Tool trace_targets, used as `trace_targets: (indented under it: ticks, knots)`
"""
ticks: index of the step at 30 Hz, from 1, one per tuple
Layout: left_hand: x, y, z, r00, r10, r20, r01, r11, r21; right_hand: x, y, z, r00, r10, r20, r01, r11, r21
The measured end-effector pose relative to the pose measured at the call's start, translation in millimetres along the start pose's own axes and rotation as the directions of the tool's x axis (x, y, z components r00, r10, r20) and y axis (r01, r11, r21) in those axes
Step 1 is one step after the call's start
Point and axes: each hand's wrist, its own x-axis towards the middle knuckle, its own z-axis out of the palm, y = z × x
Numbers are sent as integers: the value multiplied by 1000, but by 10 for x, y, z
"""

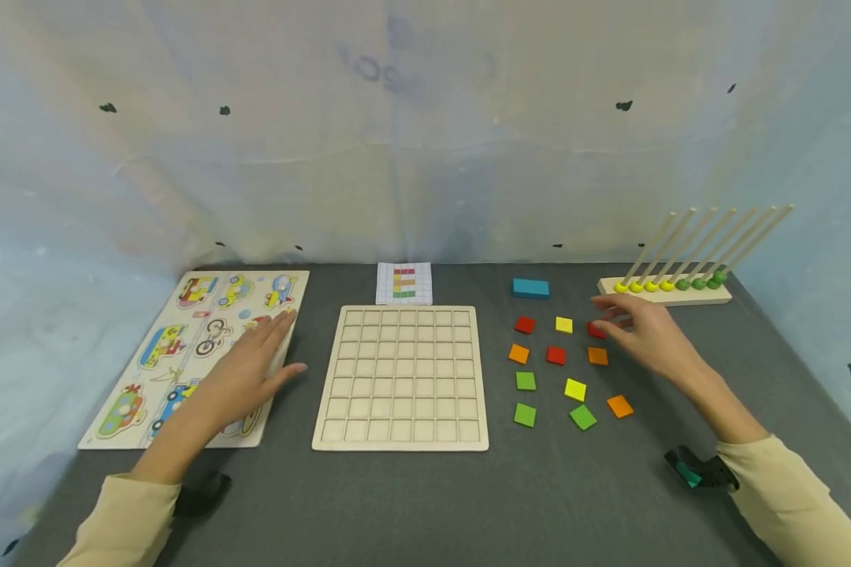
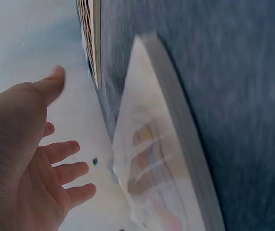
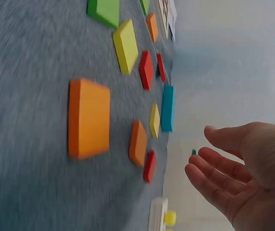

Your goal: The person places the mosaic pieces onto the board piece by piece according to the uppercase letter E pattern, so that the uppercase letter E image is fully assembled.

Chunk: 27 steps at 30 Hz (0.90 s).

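My left hand [image 1: 244,374] hovers over the right side of a wooden vehicle puzzle board [image 1: 213,307], its fingers extended and thumb apart. In the left wrist view the hand [image 2: 36,163] holds nothing, and the board's edge [image 2: 176,115] lies beside it. My right hand [image 1: 648,335] is above the table near a red tile [image 1: 596,329], which it partly hides in the head view. Its fingers are loosely bent, and in the right wrist view no object is between them. Close to that hand lie an orange tile [image 1: 598,356] and a yellow tile [image 1: 563,324].
A square wooden grid board [image 1: 400,378] lies in the middle, with a printed pattern card [image 1: 404,283] behind it. Several red, orange, yellow and green tiles [image 1: 525,381] are scattered to its right. Behind them are a blue block [image 1: 530,288] and a pegged bead stand [image 1: 702,295].
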Motion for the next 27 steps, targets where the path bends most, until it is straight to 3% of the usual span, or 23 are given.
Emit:
trace_targets:
  ticks: [3,10,14,19,27]
  knots:
    - [-21,105,16,1000,1,25,-1,1000,4,84,-52,99,1000,-3,28,2,1000,7]
    - [-82,326,133,996,75,54,-77,997,32,258,-212,309,997,-33,66,32,999,21]
    - [-96,439,169,992,68,104,-72,997,30,330,-257,401,993,-62,97,60,998,17]
    - [-136,511,211,990,49,129,-54,998,35,401,-295,506,991,-57,121,54,998,24]
    - [-195,538,238,980,93,175,-90,996,-23,519,-355,665,987,-66,147,64,998,18]
